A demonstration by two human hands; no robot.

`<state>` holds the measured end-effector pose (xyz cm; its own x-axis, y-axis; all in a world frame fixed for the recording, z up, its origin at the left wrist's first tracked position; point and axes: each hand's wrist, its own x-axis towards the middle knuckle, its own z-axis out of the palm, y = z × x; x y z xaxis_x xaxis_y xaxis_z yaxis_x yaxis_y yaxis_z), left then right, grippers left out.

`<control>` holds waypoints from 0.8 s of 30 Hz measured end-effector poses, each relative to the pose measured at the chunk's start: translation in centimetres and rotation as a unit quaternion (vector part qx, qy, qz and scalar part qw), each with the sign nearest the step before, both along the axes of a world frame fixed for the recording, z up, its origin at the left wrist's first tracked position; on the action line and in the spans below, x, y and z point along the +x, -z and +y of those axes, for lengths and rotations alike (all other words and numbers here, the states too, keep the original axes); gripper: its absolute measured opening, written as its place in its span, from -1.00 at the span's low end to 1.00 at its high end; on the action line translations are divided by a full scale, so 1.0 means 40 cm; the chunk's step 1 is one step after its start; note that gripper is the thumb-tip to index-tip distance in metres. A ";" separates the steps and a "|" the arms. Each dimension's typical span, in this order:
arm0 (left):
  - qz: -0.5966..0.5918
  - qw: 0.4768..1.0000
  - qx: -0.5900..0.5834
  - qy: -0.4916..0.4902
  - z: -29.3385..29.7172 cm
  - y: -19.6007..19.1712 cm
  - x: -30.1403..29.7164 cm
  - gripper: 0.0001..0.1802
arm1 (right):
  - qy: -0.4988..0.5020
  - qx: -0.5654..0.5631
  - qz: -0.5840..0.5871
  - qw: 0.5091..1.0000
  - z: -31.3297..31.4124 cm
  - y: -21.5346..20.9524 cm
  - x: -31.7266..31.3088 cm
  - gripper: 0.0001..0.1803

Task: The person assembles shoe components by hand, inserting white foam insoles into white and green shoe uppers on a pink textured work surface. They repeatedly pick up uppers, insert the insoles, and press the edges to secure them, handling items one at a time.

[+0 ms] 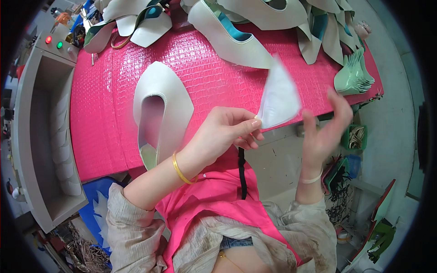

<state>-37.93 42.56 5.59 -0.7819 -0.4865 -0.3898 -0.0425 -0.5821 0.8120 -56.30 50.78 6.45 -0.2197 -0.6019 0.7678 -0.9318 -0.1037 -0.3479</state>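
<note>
A white pointed piece point(280, 98), perhaps fabric — blur softens it — is pinched at its lower corner by the left hand point(223, 129), over the pink table's point(104, 113) edge; the right hand point(322, 139), fingers spread wide, is near stacked green pieces point(353, 77)

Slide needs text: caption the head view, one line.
Left hand pinches a white piece at a pink table; right hand open nearby.

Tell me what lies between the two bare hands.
In the head view, a white, roughly triangular piece pinched by the left hand, then a gap before the right hand.
</note>
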 end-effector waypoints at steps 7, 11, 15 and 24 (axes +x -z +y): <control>-0.006 0.978 -0.192 -0.081 0.043 -0.012 -0.005 -0.77 | -0.182 0.159 -0.162 0.957 0.030 -0.002 0.097 -0.77; -0.063 0.948 -0.308 -0.042 0.056 -0.010 0.005 -0.77 | -0.176 0.216 -0.158 0.947 0.041 -0.001 0.098 -0.79; -0.155 0.833 -0.531 -0.024 0.067 -0.024 0.015 -0.78 | -0.202 0.300 -0.261 0.895 0.030 -0.012 0.078 -0.88; -0.103 0.990 -0.095 -0.036 0.039 -0.042 0.152 -0.81 | -0.091 0.263 -0.417 0.865 -0.118 0.214 -0.394 -0.86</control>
<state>-31.87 44.13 7.28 -0.6566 -0.6173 -0.4335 -0.1821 -0.4280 0.8853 -72.08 46.07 -2.10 -0.4312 -0.9022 -0.0027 -0.3185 0.1550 -0.9352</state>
